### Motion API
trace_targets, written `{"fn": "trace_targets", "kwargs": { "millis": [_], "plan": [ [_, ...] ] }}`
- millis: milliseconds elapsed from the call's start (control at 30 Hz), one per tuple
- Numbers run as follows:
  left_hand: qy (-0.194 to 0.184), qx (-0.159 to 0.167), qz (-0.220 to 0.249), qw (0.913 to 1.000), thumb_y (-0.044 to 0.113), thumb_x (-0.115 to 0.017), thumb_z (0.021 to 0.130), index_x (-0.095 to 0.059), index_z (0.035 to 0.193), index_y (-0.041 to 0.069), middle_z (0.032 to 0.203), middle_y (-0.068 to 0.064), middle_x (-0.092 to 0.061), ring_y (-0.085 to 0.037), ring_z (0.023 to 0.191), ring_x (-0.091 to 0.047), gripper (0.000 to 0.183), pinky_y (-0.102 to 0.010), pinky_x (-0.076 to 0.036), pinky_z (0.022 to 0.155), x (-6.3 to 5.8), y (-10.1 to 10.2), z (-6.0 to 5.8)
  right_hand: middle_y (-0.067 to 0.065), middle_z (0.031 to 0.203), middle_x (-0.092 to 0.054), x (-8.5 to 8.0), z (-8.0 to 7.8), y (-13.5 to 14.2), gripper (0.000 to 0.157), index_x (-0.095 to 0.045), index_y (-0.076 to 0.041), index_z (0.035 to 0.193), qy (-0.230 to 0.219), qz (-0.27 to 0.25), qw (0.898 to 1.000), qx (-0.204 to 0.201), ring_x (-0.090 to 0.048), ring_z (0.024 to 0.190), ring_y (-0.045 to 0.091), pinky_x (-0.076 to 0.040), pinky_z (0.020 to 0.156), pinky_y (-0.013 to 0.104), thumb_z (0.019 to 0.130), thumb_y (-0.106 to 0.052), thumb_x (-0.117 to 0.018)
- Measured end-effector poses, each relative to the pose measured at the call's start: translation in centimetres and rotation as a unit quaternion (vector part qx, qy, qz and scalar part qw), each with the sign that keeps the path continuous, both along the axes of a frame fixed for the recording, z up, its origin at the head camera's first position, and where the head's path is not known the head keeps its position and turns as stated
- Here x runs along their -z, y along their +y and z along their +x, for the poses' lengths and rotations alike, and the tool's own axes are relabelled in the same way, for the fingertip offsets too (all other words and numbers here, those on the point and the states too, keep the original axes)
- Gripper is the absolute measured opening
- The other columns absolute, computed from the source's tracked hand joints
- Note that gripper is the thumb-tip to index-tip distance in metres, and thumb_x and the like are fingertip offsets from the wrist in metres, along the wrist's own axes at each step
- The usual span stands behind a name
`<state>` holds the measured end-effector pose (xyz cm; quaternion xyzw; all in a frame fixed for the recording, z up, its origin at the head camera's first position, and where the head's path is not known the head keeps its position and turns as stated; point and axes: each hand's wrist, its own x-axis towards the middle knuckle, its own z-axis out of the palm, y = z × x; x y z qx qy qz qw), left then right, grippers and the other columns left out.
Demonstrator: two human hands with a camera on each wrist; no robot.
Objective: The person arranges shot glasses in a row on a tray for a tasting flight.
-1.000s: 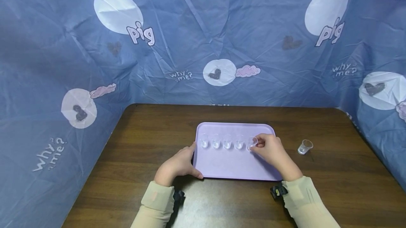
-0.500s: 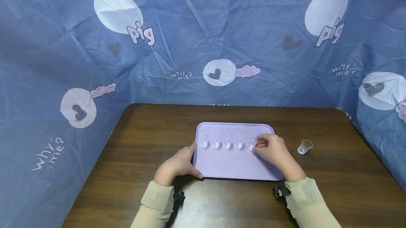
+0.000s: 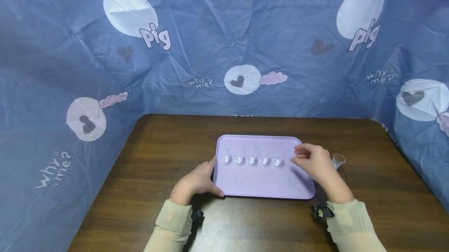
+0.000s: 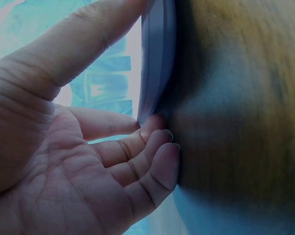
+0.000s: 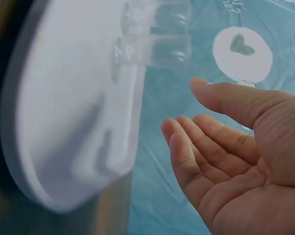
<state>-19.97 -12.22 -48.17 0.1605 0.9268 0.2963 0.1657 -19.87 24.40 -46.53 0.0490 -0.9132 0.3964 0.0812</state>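
A lilac tray (image 3: 261, 184) lies on the table with several small clear cups standing in a row across it. My left hand (image 3: 197, 180) rests against the tray's left edge, thumb at the near corner and fingers along the side. In the left wrist view, the fingertips (image 4: 163, 159) touch the rim and the tabletop. My right hand (image 3: 317, 162) is over the tray's right side, holding nothing, apart from the rightmost cup (image 3: 278, 158). The right wrist view shows its fingers (image 5: 218, 142) loosely bent and the thumb apart. Another clear cup (image 3: 338, 160) stands right of the tray, partly hidden by that hand.
The brown wooden table (image 3: 168, 139) extends on every side of the tray. A blue printed cloth (image 3: 196, 41) hangs behind and beside the table. Dark wrist devices sit at both sleeves.
My right hand has let go of the rightmost cup, which stands in the row, and has moved right toward the cup outside the tray. My left hand has stayed in place.
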Motion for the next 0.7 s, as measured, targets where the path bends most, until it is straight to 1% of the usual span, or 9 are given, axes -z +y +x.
{"fn": "trace_targets", "kwargs": {
  "millis": [100,267,433,700],
  "plan": [
    [0.0,0.0,0.0,1.0,0.029,-0.101,0.061,-0.025,0.156,-0.01,0.14,-0.034,-0.048,-0.041,0.129,-0.049,0.127,-0.05,-0.04,0.106,0.0,0.0,0.0,0.022,0.1,-0.072,-0.5,0.3,0.8,0.033,-0.07,0.011,0.11,0.012,0.0,1.0,0.004,-0.072,0.087,0.029,-0.055,0.068,0.021,0.082,-0.002,-0.083],
    [-0.001,-0.001,0.0,1.0,0.029,-0.101,0.061,-0.025,0.156,-0.01,0.141,-0.034,-0.048,-0.04,0.129,-0.049,0.128,-0.05,-0.04,0.106,0.0,0.0,0.1,0.02,0.099,-0.073,-1.5,1.0,2.0,0.032,-0.072,0.007,0.111,0.033,0.006,0.999,0.029,-0.072,0.086,0.028,-0.051,0.066,0.014,0.083,-0.005,-0.083],
    [0.0,0.001,0.001,1.0,0.029,-0.101,0.061,-0.025,0.156,-0.01,0.14,-0.034,-0.048,-0.04,0.128,-0.049,0.128,-0.05,-0.04,0.106,0.0,0.0,0.1,0.02,0.1,-0.074,-2.1,1.5,2.9,0.033,-0.072,0.007,0.111,0.052,0.006,0.998,0.041,-0.072,0.086,0.028,-0.049,0.066,0.012,0.084,-0.008,-0.084],
    [0.004,0.003,0.003,1.0,0.029,-0.101,0.06,-0.025,0.156,-0.01,0.139,-0.033,-0.049,-0.039,0.127,-0.05,0.128,-0.049,-0.04,0.105,0.1,0.0,0.0,0.021,0.101,-0.073,-2.1,1.9,4.2,0.038,-0.07,0.008,0.114,0.06,0.0,0.997,0.057,-0.072,0.084,0.023,-0.049,0.067,0.01,0.085,-0.011,-0.085]
  ]
}}
